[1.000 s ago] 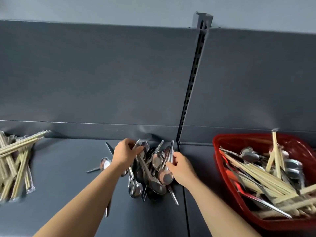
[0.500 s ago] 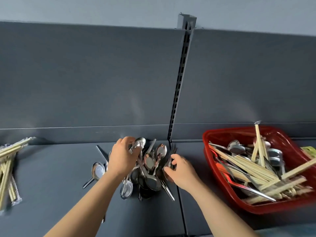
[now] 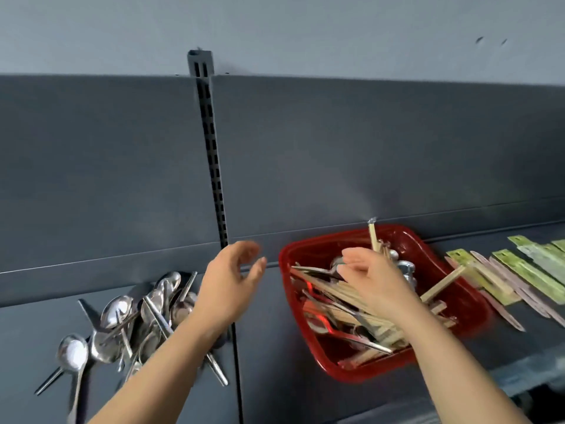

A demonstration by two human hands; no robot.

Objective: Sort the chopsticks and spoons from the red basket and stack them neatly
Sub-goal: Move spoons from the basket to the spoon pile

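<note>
**Grey shelf, red basket: both hands off the spoon pile**

Grey steel shelf point(image 3: 275, 377) and its back panel point(image 3: 336, 148) fill the view, divided by a slotted upright point(image 3: 211, 154).

Changes since half a second ago:
- The view has swung right. The loose chopstick stack at the far left has left the frame, and a row of flat green and pink paper packets point(image 3: 526, 270) now shows at the right.
- The left hand point(image 3: 229, 280) has left the spoon pile point(image 3: 146, 319). It hangs in the air just right of the pile, fingers spread and relaxed, holding nothing.
- The right hand point(image 3: 373, 280) has crossed to the red basket point(image 3: 400, 240). It is above the contents with fingers extended and loosely together. Contact with the contents cannot be determined.

Clearances:
- The basket stands against the back panel, right of the upright.
- A bare strip of shelf separates the basket from the spoon pile.
- The packets lie just beside the basket's right wall.

Task items:
- The basket holds pale wooden chopsticks point(image 3: 333, 293) lying crosswise, mixed with steel spoons point(image 3: 406, 267).
- One wrapped chopstick point(image 3: 373, 237) stands tilted above the far rim.
- The spoon pile is an untidy heap, handles crossing in several directions.
- One spoon point(image 3: 72, 353) lies apart at the pile's left.
</note>
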